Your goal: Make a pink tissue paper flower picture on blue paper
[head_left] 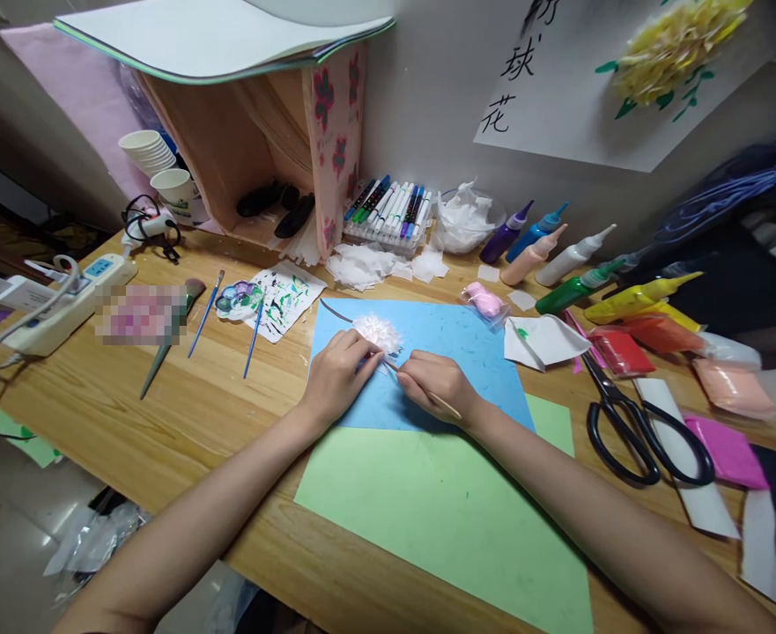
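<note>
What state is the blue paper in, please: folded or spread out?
Spread out: the blue paper lies flat, with no fold showing, and its lower part overlaps the green paper.

The poster runs off the top; a pink patch is blurred; the left hand and right hand partly hide the blue sheet. The stick has a tip too small to tell.

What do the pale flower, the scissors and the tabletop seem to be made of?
Pale flower: probably thin paper, matte, judging by its fine ruffled layers.
Scissors: perhaps metal with plastic or coating, given their smooth, dark sheen.
Tabletop: wood or wood-look laminate, lightly glossy, going by its grain.
</note>
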The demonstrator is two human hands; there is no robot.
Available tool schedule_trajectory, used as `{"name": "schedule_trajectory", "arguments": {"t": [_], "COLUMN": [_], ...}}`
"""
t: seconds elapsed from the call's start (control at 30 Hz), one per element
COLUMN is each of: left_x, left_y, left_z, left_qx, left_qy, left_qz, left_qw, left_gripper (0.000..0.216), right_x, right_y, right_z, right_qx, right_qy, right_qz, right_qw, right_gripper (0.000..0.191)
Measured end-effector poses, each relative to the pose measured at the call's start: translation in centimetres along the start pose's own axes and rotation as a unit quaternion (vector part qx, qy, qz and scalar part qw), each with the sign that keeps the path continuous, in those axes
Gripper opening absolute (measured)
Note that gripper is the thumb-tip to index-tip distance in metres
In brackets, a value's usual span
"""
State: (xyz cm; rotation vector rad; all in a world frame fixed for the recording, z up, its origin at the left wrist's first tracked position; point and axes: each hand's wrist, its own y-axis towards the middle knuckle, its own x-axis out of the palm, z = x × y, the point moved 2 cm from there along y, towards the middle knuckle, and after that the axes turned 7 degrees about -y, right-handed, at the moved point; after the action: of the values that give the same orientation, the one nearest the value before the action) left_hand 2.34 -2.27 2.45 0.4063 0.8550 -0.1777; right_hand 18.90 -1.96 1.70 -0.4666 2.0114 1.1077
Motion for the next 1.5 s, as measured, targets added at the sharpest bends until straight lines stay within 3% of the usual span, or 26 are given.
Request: {"name": "schedule_trajectory", "arguments": {"t": [0.13, 0.3, 0.5, 0.57, 0.67, 0.73, 0.83, 1.13, 1.27, 1.37, 1.5], "left_x": [0.0, -0.3, -0.2, -0.1, 0.0, 0.0, 0.0, -0.1, -0.1, -0.1, -0.1], "left_y": [0.1, -0.1, 0.0, 0.1, 0.2, 0.2, 0.2, 0.2, 0.2, 0.2, 0.2], "left_z": [-0.4, -1.4, -1.6, -1.6, -1.6, -1.5, -1.5, -1.4, -1.4, -1.4, -1.4], "left_qx": [-0.031, -0.144, -0.156, -0.151, -0.146, -0.142, -0.136, -0.144, -0.141, -0.136, -0.131], "left_qy": [-0.051, -0.066, -0.062, -0.056, -0.043, -0.036, -0.032, -0.035, -0.044, -0.05, -0.046], "left_qz": [0.026, 0.095, 0.073, 0.064, 0.054, 0.05, 0.048, 0.042, 0.044, 0.047, 0.046], "left_qw": [0.998, 0.983, 0.983, 0.985, 0.987, 0.988, 0.989, 0.988, 0.988, 0.988, 0.989], "left_gripper": [0.017, 0.031, 0.033, 0.032, 0.032, 0.032, 0.032, 0.033, 0.033, 0.032, 0.032], "right_x": [0.2, 0.2, 0.3, 0.4, 0.6, 0.8, 0.8, 0.7, 1.1, 1.3, 1.5], "right_y": [0.0, 0.1, 1.0, 1.6, 2.1, 2.0, 1.3, 0.7, 0.8, 0.9, 2.0], "right_z": [0.2, 0.4, 0.2, 0.4, 0.7, 0.9, 0.9, 0.3, 0.3, 0.4, 0.9], "right_qx": [0.015, 0.042, 0.122, 0.204, 0.329, 0.371, 0.368, 0.261, 0.23, 0.269, 0.384], "right_qy": [-0.003, 0.025, 0.055, 0.101, 0.196, 0.251, 0.285, 0.174, 0.146, 0.161, 0.235], "right_qz": [-0.014, -0.001, 0.006, 0.019, 0.042, 0.065, 0.085, 0.057, 0.044, 0.044, 0.083], "right_qw": [1.0, 0.999, 0.991, 0.973, 0.923, 0.892, 0.881, 0.948, 0.961, 0.949, 0.889], "right_gripper": [0.031, 0.032, 0.037, 0.04, 0.042, 0.043, 0.044, 0.044, 0.041, 0.042, 0.043]}}
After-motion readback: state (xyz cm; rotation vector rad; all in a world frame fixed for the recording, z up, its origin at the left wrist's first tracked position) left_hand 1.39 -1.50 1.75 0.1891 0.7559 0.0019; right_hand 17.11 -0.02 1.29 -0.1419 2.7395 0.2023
